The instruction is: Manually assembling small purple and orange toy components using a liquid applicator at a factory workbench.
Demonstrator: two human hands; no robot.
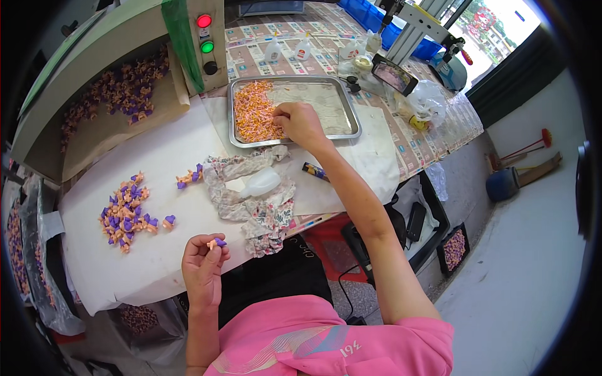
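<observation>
Between the thumb and fingers of my left hand (205, 266) is a small peach-and-purple figurine (217, 243), held over the table's front edge. My right hand (301, 123) reaches over a metal tray (359, 128), its fingers pinched at the edge of a heap of tiny orange and pink pieces (252, 116). Whatever those fingertips hold, if anything, is hidden. Left of centre lies a loose pile of similar figurines (127, 213). A few more figurines (190, 177) lie beside a crumpled floral cloth (266, 219), on which a white squeeze bottle (261, 182) rests on its side.
At the left stands a machine (210, 59) with red and green lights, many figurines inside on brown sheeting. Small white bottles (273, 49) stand behind the tray. A phone (394, 75) on a stand and a plastic bag (428, 103) are to the right. A dark marker-like tube (315, 171) lies below the tray.
</observation>
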